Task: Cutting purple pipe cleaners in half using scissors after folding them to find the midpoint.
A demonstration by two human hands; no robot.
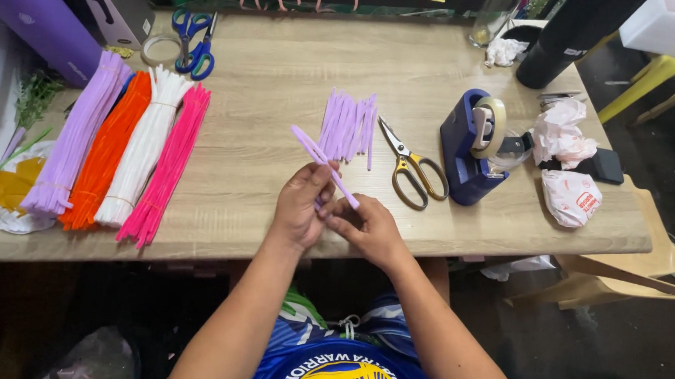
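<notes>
Short lilac fuzzy pipe-cleaner piece (pixel 325 166): long axis runs 10-to-4 o'clock, over table's near edge. Left hand (pixel 301 203) fingers closed around mid-length; right hand (pixel 366 226) pinches lower end at 4 o'clock. Upper tip free, toward 10 o'clock.

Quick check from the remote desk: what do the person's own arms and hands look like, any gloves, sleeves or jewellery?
Both arms are bare from the lower edge of the picture to the fingertips: no gloves, no long sleeves, no watch or bracelet in view. No rings show on the left hand or the right hand. The person wears a blue jersey with white trim and a yellow round emblem on the chest.
</notes>
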